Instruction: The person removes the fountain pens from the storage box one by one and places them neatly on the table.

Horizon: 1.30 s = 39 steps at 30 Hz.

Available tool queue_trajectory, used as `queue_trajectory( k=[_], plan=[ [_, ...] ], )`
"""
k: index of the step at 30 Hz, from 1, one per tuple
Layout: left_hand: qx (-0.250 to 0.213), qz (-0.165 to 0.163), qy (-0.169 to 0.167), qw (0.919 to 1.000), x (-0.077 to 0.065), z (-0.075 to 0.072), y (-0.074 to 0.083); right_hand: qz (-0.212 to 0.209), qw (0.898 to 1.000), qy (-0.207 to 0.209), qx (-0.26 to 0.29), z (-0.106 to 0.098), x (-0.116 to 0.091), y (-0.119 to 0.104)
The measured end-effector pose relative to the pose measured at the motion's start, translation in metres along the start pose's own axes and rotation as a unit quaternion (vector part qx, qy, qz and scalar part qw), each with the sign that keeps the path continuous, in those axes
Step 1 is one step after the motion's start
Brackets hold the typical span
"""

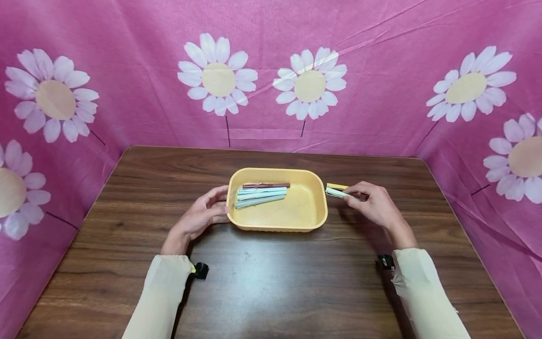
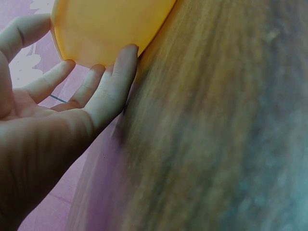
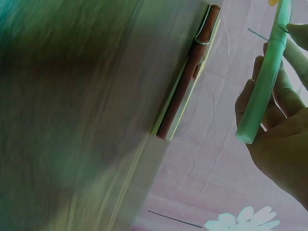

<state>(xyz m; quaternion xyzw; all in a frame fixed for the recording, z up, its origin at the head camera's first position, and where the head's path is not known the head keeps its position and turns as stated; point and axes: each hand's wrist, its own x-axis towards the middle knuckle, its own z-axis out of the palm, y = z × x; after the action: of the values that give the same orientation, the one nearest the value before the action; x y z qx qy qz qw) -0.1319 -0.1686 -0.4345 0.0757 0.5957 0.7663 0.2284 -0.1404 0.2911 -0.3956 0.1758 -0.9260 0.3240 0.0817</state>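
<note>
My left hand (image 1: 199,214) rests its spread fingertips against the outer left end of a yellow plastic tray (image 1: 296,229). In the left wrist view, its fingers are nearly straight along the tray's wall (image 2: 110,29). Inside the tray, at its left, lie a dark red pen (image 1: 271,185) and several pale blue pens (image 1: 262,197). Just right of the tray, my right hand (image 1: 374,205) pinches a pale green pen (image 3: 264,86) between thumb and fingers. A yellow pen (image 1: 336,186) shows right behind it at the fingertips; I cannot tell whether it is pinched too.
In the right wrist view, a brown-red pen (image 3: 185,86) with a wire clip lies on the wooden table (image 1: 254,292), with yellow and green edges showing along its sides. A pink cloth (image 1: 262,23) with white daisies hangs round the table's back and sides.
</note>
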Motion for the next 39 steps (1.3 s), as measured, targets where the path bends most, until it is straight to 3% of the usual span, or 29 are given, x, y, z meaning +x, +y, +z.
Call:
queue_trajectory(
  k=[24, 39],
  plan=[
    [0.002, -0.005, 0.003, 1.0000, -0.001, -0.001, 0.001, 0.058, 0.992, -0.080, -0.077, 0.004, 0.000, 0.030],
    [0.002, -0.005, 0.003, 1.0000, 0.000, 0.001, 0.001, 0.036, 0.990, -0.092, -0.098, 0.010, 0.005, 0.031]
  ],
)
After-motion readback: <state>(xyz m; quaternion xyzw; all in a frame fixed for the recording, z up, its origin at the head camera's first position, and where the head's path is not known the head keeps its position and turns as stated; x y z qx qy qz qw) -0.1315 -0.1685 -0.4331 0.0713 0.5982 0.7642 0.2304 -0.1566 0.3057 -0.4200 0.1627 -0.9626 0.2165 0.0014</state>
